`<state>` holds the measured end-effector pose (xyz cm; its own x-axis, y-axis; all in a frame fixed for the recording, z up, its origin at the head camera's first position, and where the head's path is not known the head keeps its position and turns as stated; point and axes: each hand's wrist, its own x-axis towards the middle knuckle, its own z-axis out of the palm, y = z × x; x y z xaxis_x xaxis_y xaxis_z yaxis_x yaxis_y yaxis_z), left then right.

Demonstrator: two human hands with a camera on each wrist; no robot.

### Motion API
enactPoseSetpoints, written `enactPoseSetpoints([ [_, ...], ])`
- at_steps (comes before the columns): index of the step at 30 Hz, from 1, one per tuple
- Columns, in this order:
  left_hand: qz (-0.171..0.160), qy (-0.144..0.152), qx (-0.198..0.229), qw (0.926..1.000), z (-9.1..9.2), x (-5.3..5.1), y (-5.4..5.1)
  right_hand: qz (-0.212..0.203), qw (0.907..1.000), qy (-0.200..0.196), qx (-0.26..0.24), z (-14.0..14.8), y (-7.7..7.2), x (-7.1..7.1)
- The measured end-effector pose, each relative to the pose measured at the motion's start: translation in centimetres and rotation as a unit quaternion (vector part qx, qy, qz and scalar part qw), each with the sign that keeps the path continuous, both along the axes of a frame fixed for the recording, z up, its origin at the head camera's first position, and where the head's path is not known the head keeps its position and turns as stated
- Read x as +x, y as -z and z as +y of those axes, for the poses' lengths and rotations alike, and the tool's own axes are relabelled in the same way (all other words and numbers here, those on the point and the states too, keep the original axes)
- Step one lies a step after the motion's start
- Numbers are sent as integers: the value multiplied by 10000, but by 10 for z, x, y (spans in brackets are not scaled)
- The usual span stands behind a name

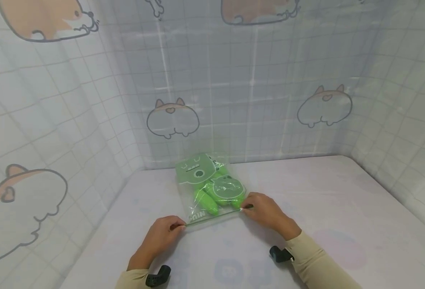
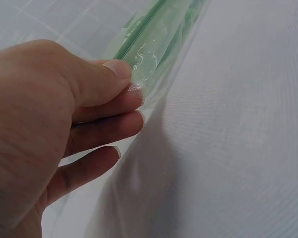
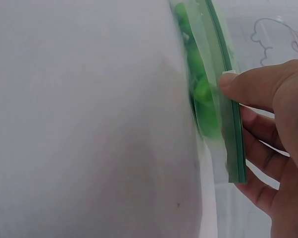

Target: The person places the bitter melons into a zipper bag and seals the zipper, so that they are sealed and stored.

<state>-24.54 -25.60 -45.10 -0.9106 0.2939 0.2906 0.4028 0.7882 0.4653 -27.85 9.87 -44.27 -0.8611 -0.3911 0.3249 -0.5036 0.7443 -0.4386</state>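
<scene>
A clear slider zip bag with green cartoon faces printed on it lies on the table. Bright green, rounded things fill part of it; their exact kind is hard to tell through the plastic. My left hand pinches the left end of the bag's green zip strip between thumb and forefinger, the other fingers loosely bent. At the strip's other side, my right hand pinches the small white slider, and a short length of strip extends past its thumb in the right wrist view.
The pale table is bounded by a gridded back wall and side walls printed with cartoon dogs. A dark wrist camera sits by the left cuff, and another camera by the right cuff.
</scene>
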Motion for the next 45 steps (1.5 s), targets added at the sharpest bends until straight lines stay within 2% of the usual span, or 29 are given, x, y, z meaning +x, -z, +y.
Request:
enactPoseSetpoints([
  [10, -38, -54, 31, 10000, -1, 0, 1, -12, 9999, 121, -49, 9, 1, -2],
  [18, -132, -76, 46, 9999, 1, 2, -2, 38, 9999, 127, 20, 16, -1, -1],
  [26, -77, 0, 109, 9999, 0, 0, -1, -83, 9998, 182, 5, 25, -4, -3],
  [45, -129, 1, 127, 9998, 0, 1, -1, 37, 9995, 304, 73, 42, -3, -3],
])
